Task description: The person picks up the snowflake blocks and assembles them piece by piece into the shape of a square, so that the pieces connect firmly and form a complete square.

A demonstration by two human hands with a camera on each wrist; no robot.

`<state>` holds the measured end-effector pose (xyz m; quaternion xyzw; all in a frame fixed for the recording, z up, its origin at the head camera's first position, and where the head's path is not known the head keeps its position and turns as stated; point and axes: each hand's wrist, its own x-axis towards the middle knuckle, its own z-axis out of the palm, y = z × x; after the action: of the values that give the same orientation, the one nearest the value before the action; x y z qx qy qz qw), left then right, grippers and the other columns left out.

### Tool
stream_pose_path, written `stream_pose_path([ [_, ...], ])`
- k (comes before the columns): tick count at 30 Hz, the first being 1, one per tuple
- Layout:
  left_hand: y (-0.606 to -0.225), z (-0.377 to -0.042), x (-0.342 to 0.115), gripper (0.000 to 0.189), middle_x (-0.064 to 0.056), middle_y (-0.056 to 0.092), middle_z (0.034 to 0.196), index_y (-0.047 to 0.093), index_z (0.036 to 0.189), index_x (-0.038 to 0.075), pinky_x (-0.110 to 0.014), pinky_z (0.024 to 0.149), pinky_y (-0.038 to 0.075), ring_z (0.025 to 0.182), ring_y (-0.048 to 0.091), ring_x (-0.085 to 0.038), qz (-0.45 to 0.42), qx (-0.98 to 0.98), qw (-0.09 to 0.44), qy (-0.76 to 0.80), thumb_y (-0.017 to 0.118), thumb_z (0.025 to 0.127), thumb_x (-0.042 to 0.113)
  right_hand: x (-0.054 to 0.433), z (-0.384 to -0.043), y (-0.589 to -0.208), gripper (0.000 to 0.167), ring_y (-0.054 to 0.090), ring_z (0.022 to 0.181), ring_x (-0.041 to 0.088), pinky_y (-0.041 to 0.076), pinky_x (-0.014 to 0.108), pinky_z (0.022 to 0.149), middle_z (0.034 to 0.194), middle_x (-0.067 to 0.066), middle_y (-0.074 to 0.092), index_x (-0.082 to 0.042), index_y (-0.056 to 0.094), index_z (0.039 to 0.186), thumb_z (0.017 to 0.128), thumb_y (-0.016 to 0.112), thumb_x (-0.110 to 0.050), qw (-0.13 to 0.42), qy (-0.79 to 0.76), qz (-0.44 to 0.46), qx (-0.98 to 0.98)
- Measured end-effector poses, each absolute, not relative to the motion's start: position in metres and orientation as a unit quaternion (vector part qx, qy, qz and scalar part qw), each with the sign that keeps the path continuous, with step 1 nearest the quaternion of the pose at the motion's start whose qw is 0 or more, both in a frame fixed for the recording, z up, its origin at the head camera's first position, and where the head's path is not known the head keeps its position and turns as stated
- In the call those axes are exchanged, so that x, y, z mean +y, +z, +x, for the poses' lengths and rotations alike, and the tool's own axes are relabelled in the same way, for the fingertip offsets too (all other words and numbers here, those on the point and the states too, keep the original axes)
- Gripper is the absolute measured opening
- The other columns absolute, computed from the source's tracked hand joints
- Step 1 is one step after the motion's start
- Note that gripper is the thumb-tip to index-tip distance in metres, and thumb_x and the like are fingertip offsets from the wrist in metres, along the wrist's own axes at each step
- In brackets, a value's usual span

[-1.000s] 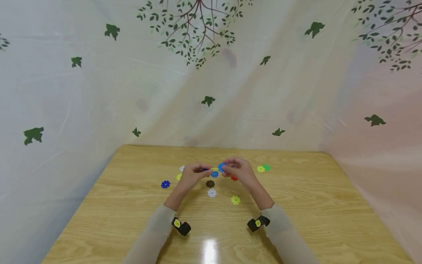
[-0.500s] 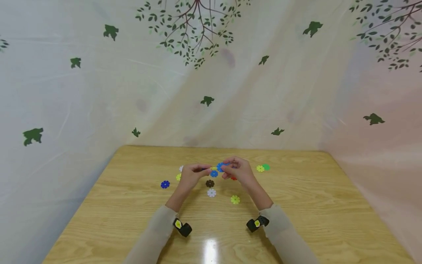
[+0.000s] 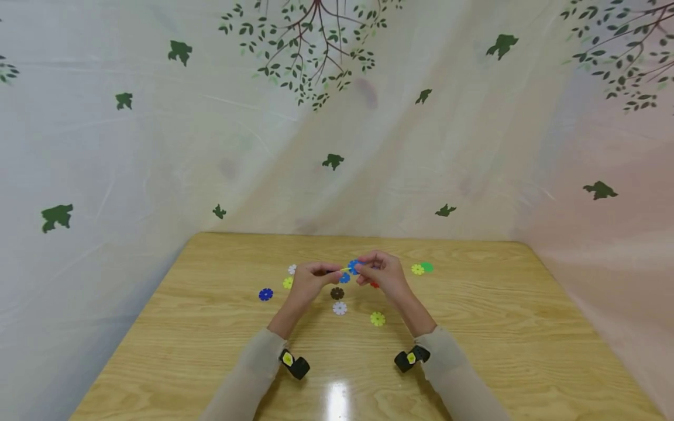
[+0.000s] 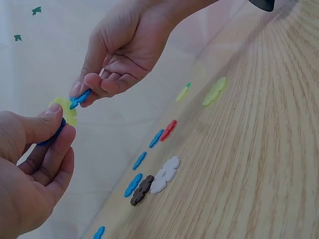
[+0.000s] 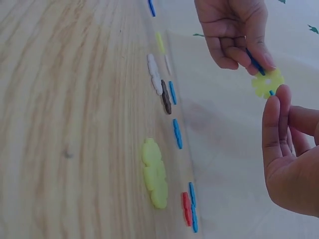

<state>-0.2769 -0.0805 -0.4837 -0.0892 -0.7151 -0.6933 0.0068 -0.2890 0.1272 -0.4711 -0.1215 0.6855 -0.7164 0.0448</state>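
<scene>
1. Pale cloth (image 3: pixel 263 146) printed with leafy branches hangs behind a wood-grained bench (image 3: pixel 500 327).
2. Above the bench, a notched yellow disc (image 4: pixel 70 114) is held in the air between a dark blue disc (image 4: pixel 56 131) and a light blue disc (image 4: pixel 79 99).
3. The left hand (image 3: pixel 307 285) pinches the dark blue disc between thumb and fingers, right against the yellow one.
4. The right hand (image 3: pixel 388 276) pinches the light blue disc, whose edge meets the yellow disc's rim; whether it is slotted in, I cannot tell.
5. Below them on the bench lie a brown disc (image 3: pixel 337 293) and, just beside it, a white disc (image 3: pixel 339 308).
6. Near the right hand, a red disc (image 3: pixel 374 285) is partly hidden.
7. Farther right, a small lemon disc (image 3: pixel 418 269) adjoins a green disc (image 3: pixel 427 267); well over to the left lies a deep blue disc (image 3: pixel 265 294).
</scene>
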Motion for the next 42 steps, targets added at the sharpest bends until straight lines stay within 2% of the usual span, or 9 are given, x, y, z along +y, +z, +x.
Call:
stream_pose_path([
  [5,-0.484,-0.276,-0.081,0.016,-0.013,0.077,0.096,0.076,0.106,-0.003,-0.058,0.09,0.058,0.079,0.072,-0.013,-0.09,-0.717,-0.003,-0.691,0.075,0.092,0.006,0.127,-0.289,-0.474,0.028,0.071,0.066,0.01,0.062,0.026,0.067,0.086,0.005,0.074,0.016,0.06,0.115,0.096,0.068,-0.002,0.049,-0.723,-0.131,0.677],
  [11,-0.484,-0.279,-0.083,0.017,-0.013,0.077,0.092,0.076,0.106,-0.006,-0.06,0.089,0.057,0.074,0.072,-0.013,-0.089,-0.715,0.001,-0.694,0.074,0.092,0.003,0.121,-0.288,-0.472,0.025,0.071,0.063,0.012,0.063,0.028,0.065,0.091,0.02,0.074,0.017,0.062,0.112,0.094,0.069,0.002,0.033,-0.733,-0.127,0.668],
  [16,-0.484,-0.281,-0.083,0.016,-0.015,0.077,0.091,0.076,0.104,-0.007,-0.054,0.084,0.061,0.071,0.072,-0.011,-0.088,-0.71,0.011,-0.699,0.075,0.09,0.0,0.119,-0.289,-0.474,0.028,0.072,0.064,0.011,0.063,0.027,0.066,0.086,0.011,0.075,0.019,0.06,0.115,0.094,0.069,0.003,0.044,-0.742,-0.125,0.657],
  [20,-0.486,-0.282,-0.084,0.02,-0.019,0.077,0.097,0.074,0.108,-0.01,-0.045,0.082,0.063,0.076,0.073,-0.015,-0.119,-0.705,0.004,-0.699,0.074,0.091,0.001,0.123,-0.29,-0.473,0.027,0.072,0.067,0.012,0.063,0.028,0.069,0.093,0.016,0.075,0.015,0.061,0.116,0.095,0.069,-0.001,0.055,-0.733,-0.112,0.669],
  [23,-0.487,-0.282,-0.085,0.027,-0.017,0.074,0.096,0.071,0.117,-0.007,-0.05,0.087,0.061,0.084,0.074,-0.024,-0.143,-0.707,-0.008,-0.692,0.073,0.093,0.005,0.127,-0.29,-0.471,0.027,0.074,0.071,0.014,0.064,0.03,0.072,0.098,0.019,0.075,0.013,0.062,0.117,0.096,0.069,-0.003,0.063,-0.723,-0.106,0.68],
  [26,-0.488,-0.282,-0.087,0.031,-0.014,0.071,0.096,0.07,0.125,-0.001,-0.056,0.091,0.058,0.091,0.073,-0.035,-0.146,-0.715,-0.014,-0.683,0.071,0.095,0.008,0.129,-0.291,-0.469,0.031,0.076,0.076,0.014,0.064,0.033,0.077,0.097,0.013,0.076,0.013,0.062,0.12,0.095,0.07,-0.004,0.077,-0.719,-0.111,0.682],
  [32,-0.486,-0.282,-0.087,0.035,-0.021,0.068,0.121,0.065,0.132,-0.002,-0.04,0.087,0.062,0.1,0.069,-0.04,-0.16,-0.727,-0.018,-0.667,0.067,0.099,0.009,0.129,-0.289,-0.466,0.034,0.076,0.079,0.012,0.063,0.037,0.084,0.091,0.005,0.075,0.015,0.06,0.124,0.095,0.068,0.001,0.091,-0.721,-0.12,0.676],
  [38,-0.488,-0.28,-0.085,0.035,-0.012,0.066,0.112,0.066,0.132,0.007,-0.054,0.085,0.059,0.093,0.067,-0.039,-0.155,-0.735,-0.029,-0.659,0.07,0.098,0.014,0.127,-0.289,-0.471,0.033,0.076,0.08,0.012,0.063,0.036,0.083,0.091,0.004,0.074,0.017,0.06,0.124,0.095,0.068,0.002,0.091,-0.722,-0.137,0.672],
  [42,-0.49,-0.28,-0.085,0.035,-0.009,0.065,0.101,0.067,0.13,0.008,-0.051,0.078,0.06,0.084,0.066,-0.035,-0.161,-0.744,-0.019,-0.649,0.071,0.097,0.017,0.126,-0.29,-0.473,0.032,0.075,0.08,0.012,0.063,0.034,0.082,0.089,0.0,0.073,0.018,0.061,0.122,0.095,0.068,0.001,0.094,-0.725,-0.146,0.667],
])
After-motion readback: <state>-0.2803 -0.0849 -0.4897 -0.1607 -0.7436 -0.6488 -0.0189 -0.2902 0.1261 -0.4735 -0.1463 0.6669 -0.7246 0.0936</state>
